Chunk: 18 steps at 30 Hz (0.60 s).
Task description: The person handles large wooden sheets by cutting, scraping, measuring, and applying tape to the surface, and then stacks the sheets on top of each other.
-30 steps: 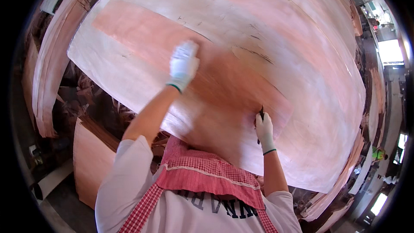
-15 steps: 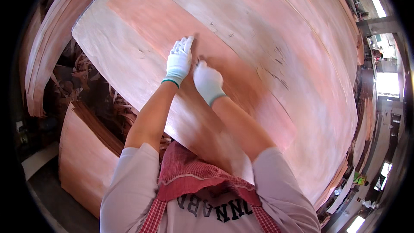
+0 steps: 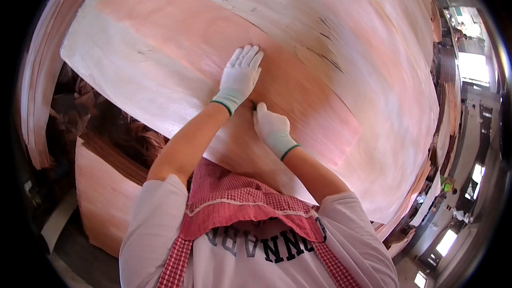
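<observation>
A reddish strip of wood veneer [image 3: 176, 18] lies across a large pale veneer sheet [image 3: 133, 90]. Pressed flat on the strip, my white-gloved left hand [image 3: 241, 76] has its fingers stretched out and holds nothing. My right hand [image 3: 273, 128], also gloved, is closed just below and to the right, near the strip's close side. Out of its thumb side pokes the dark end of a small tool [image 3: 254, 105], against the veneer; the rest is hidden in the fist, so its kind is unclear. Dark cracks [image 3: 325, 58] mark the pale sheet beyond the strip.
More veneer sheets [image 3: 50, 69] stand curved at the left, above a thick stack [image 3: 106, 197]. Torn veneer scraps [image 3: 141, 138] lie in the gap beside the sheet. Further stacked veneer [image 3: 449, 106] lines the right side.
My right hand has drawn back toward me with the small tool. My left hand has shifted right and lies flatter on the strip. The view has moved slightly.
</observation>
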Available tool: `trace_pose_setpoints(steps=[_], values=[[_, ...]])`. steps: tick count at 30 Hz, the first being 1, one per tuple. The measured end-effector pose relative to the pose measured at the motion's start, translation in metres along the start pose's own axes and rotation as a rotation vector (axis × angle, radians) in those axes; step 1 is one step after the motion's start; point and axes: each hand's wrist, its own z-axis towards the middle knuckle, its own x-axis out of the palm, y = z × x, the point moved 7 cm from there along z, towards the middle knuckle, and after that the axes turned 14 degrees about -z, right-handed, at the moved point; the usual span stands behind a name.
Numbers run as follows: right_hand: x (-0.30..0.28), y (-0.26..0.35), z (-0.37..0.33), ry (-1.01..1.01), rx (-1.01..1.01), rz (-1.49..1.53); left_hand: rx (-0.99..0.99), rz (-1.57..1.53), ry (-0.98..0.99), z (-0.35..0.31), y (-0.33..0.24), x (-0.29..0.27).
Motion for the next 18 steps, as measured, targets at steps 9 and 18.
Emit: trace_pose_setpoints(steps=[9,18], values=[[0.089,-0.296,-0.130,0.000,-0.073,0.192,0.057,0.195,0.060,0.002,-0.008,0.014],[0.025,-0.178,-0.090,-0.141,-0.219,-0.190,0.047,-0.023,0.065,0.003,0.015,0.010]])
